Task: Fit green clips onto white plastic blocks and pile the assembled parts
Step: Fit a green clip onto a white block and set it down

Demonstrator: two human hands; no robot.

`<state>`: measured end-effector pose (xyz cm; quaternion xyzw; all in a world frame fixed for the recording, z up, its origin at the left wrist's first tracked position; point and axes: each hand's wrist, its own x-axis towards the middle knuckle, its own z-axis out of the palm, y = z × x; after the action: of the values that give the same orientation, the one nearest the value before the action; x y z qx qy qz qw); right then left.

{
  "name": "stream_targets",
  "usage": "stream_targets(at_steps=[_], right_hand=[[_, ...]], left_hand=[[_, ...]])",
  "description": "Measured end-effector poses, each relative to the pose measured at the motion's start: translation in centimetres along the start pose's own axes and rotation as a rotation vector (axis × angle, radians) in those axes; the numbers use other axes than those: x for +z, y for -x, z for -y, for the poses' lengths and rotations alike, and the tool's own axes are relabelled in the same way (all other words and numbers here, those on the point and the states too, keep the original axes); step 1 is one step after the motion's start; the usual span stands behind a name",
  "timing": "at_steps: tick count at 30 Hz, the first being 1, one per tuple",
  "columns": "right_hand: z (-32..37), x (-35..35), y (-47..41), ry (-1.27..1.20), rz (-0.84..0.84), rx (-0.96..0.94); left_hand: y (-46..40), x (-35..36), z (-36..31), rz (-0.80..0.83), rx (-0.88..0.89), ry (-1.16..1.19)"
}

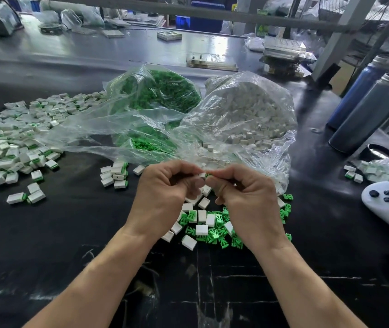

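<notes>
Head view: left hand (165, 185) curled, pinching a white plastic block (202, 175) at the fingertips; right hand (247, 192) curled too, nipping a green clip (208, 175) just right of that block. Clip and block touching or near enough (seam too small to read), so the fit runs straight along the line between the two hands, clip driven leftward into the block's end. Long axis of either piece hidden by the fingers.

Below the block, loose white blocks (201, 229) and loose green clips (214, 234) mixed on the black desk (70, 233). Left of the block, a small cluster of assembled parts (115, 174), then the big pile of assembled parts (11, 143) farther left: left hand nearer it, bare desk between. Beyond the block, a bag of green clips (162, 91) and a bag of white blocks (247, 110), plastic crowding the knuckles. Far right, two dark bottles (366, 114).
</notes>
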<state>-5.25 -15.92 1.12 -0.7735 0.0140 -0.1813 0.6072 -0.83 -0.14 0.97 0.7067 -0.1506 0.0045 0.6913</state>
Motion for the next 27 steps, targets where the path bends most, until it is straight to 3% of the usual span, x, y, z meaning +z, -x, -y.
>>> stream_targets(at_steps=[10, 17, 21, 27], right_hand=[[0.2, 1.1, -0.5, -0.367, 0.031, 0.334], [0.6, 2.1, -0.2, -0.247, 0.043, 0.361], [1.1, 2.7, -0.3, -0.369, 0.005, 0.418], [1.3, 2.7, -0.1, -0.466, -0.010, 0.331]], left_hand=[[0.0, 1.0, 0.0, 0.050, 0.029, -0.102], [0.3, 1.9, -0.3, 0.072, 0.009, -0.018], [0.8, 2.4, -0.4, 0.090, 0.005, 0.113], [0.7, 2.7, 0.1, 0.102, 0.054, 0.124]])
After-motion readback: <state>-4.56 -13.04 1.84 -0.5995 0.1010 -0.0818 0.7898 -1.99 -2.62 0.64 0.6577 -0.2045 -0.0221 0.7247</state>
